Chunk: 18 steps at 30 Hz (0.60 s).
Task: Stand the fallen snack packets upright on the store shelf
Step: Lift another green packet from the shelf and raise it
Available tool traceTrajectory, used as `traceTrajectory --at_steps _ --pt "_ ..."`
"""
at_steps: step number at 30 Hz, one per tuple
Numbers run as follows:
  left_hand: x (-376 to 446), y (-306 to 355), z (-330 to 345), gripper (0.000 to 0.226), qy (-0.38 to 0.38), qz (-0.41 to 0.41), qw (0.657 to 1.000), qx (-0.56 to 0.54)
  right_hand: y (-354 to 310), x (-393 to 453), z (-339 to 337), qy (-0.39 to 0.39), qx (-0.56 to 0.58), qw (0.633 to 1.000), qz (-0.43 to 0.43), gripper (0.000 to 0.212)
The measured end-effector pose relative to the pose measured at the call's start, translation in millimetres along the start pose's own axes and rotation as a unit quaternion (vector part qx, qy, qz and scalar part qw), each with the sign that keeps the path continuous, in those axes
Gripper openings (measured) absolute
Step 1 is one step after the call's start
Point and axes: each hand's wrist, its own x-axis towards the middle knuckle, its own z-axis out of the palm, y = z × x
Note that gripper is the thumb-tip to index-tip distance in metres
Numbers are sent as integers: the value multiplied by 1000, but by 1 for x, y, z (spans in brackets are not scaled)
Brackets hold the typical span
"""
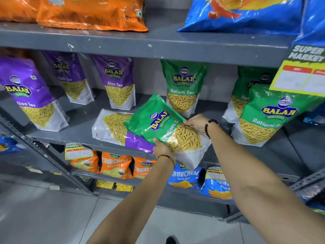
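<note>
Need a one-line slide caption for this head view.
Both hands, left hand and right hand, hold a tilted green Ratlami Sev packet over a fallen purple packet on the grey shelf.

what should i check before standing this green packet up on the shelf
1. Both hands grip: ok, left hand and right hand hold the tilted green Ratlami Sev packet.
2. Packet upright: not ok, tilted.
3. Landing spot: not ok, fallen purple Aloo Sev packet lies flat beneath.
4. Matching row: ok, upright green packet stands behind.
5. Packet base flat: cannot tell.
</note>
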Motion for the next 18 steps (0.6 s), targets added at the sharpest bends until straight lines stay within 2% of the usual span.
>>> traceTrajectory --at_steps 2,4,5,7,10,15,18 --pt "4 9 -10 62 -47 38 998 34 9 -25 -4 0 97 995 -5 30" --pt "6 23 -24 55 -113 76 987 81 16 -55 -1 -17 193 981 -12 10" --pt "3 32 -31 52 -145 95 979 107 19 -69 2 -14 223 975 -16 10" --pt "-5 51 -47 50 -205 134 957 156 22 -95 11 -9 273 961 -32 19" --pt "-23 80 -70 53 -237 163 937 200 18 -132 24 -7 330 941 -72 24" --pt "-51 108 -106 40 -282 175 912 241 7 -176 33 -16 362 923 -130 35" --pt "-56 116 -117 44 -319 167 897 255 3 -192 31 -33 361 919 -153 53"
